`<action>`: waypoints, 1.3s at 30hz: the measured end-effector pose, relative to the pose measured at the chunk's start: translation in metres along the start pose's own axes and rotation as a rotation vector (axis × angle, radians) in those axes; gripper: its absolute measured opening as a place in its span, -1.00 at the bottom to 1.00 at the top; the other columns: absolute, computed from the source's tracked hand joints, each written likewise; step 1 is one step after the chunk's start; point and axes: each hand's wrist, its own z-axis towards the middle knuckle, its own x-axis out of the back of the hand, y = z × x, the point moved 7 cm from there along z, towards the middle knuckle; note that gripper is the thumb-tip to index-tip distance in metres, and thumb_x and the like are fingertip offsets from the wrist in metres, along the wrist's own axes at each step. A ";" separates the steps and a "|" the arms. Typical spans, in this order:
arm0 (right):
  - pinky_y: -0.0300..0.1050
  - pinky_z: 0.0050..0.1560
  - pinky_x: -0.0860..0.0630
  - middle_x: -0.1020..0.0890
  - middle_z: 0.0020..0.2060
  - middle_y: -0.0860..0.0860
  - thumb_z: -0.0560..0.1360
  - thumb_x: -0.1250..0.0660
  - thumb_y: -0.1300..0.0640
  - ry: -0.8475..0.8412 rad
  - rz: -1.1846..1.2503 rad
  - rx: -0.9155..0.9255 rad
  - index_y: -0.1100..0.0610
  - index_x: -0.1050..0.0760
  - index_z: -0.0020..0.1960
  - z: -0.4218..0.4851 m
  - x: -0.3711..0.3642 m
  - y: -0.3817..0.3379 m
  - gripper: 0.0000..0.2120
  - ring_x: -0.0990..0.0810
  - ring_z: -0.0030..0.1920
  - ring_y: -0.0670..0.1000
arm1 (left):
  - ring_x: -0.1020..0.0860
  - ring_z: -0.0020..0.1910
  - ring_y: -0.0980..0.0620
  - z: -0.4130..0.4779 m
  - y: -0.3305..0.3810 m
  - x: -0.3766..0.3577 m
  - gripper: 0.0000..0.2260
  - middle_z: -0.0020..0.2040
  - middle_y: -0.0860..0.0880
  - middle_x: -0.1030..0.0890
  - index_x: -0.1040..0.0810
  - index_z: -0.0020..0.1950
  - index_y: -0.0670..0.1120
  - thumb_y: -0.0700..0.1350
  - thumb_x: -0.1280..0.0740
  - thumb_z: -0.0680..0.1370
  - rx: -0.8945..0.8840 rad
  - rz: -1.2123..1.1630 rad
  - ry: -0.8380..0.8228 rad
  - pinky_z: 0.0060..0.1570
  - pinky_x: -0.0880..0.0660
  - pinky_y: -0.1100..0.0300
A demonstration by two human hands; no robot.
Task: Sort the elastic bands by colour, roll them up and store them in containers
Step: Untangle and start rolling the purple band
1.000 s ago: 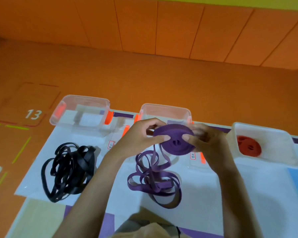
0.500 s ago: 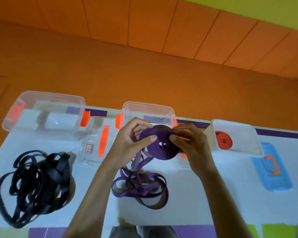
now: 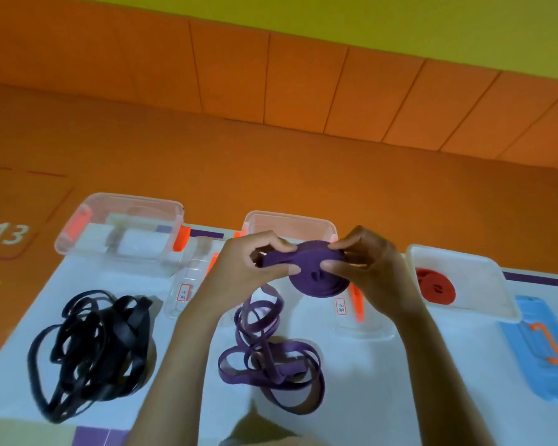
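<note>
Both hands grip the purple roll [image 3: 313, 281]: your left hand [image 3: 239, 268] pinches its loose strand and your right hand [image 3: 374, 275] clamps the coil, above the table [image 3: 384, 381]. Its unrolled tail [image 3: 268, 358] lies piled below. Black bands [image 3: 91, 349] lie leftward, and a red roll [image 3: 435, 286] sits in the white container [image 3: 464, 262] rightward.

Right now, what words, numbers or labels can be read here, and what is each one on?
"13": white number on the orange floor, far left.
Left red-edged label, on the left clear lid: too blurred to read.
Second red-edged label, on the middle clear lid: too blurred to read.
</note>
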 end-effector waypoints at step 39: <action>0.05 0.03 -0.70 -0.73 0.01 0.19 0.43 -0.59 0.23 -0.014 0.317 -0.148 0.21 -0.65 0.08 -0.034 -0.072 0.014 -0.74 -0.74 0.05 0.19 | -0.73 0.08 0.08 -0.029 0.014 0.037 -0.65 0.09 0.10 -0.76 -0.74 0.18 0.13 -0.11 -0.65 0.44 -0.032 -0.061 -0.019 -0.01 -0.63 0.28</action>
